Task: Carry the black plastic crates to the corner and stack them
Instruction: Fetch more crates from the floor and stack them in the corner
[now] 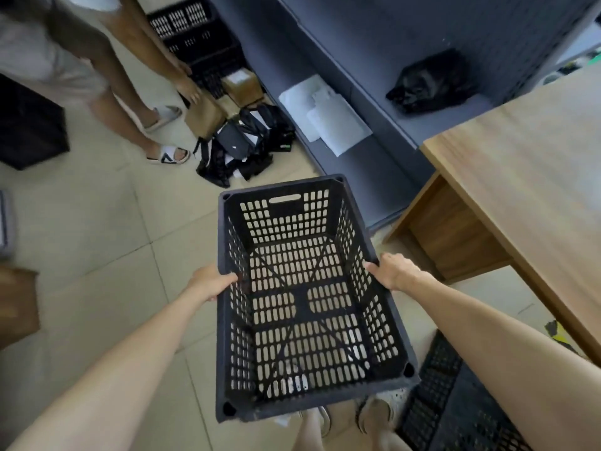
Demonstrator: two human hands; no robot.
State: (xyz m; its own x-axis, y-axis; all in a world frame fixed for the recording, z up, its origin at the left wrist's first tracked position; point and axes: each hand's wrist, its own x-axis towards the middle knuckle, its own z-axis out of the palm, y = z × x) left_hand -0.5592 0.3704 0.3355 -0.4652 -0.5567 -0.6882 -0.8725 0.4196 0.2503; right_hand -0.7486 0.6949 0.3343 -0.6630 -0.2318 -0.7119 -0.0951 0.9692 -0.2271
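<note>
Black perforated plastic forms the crate (309,301) held out in front of the person, clear of the tiled floor (97,229), its open top facing the camera and nothing inside it. The left hand (211,283) clamps the left long rim, fingers curled over the edge; the right hand (395,271) grips the right long rim the same way. Both arms are stretched forward. More black crates (198,37) sit stacked at the far end of the floor, beside grey shelving (374,92). Another black crate (455,402) lies on the floor at lower right, near the person's feet. A wooden desk (527,177) stands to the right. A second person in sandals (169,154) stands at upper left, reaching toward a cardboard box (205,117)
</note>
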